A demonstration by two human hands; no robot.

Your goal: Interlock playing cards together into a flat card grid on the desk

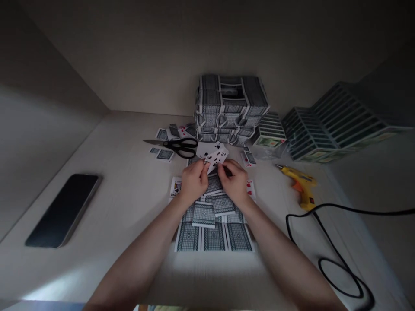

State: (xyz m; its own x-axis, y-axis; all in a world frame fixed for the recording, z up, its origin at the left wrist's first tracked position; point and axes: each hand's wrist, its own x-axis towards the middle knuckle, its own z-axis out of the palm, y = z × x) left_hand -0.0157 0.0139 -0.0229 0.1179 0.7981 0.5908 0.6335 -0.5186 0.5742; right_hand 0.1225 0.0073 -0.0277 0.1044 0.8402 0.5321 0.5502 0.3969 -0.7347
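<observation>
Between my two hands, over the middle of the table, a black-suited playing card [214, 160] is tilted with its face showing. My left hand [195, 179] is closed on its left edge, thumb on top. On the other edge, my right hand [234, 180] pinches it with curled fingers. Another face-up card lies just behind it. Below my hands, patterned card backs [214, 236] are laid in rows, with loose folded cards [203, 214] on top. A king card [175, 186] shows beside my left hand, and a red five [250, 189] beside my right.
Behind stands a box-like structure of cards [210, 97]. Black-handled scissors [181, 146] and card pieces lie to its left. A yellow glue gun [301, 185] with a looping black cord [343, 208] is at right, near boxed card stacks [311, 134]. A phone [63, 209] lies left.
</observation>
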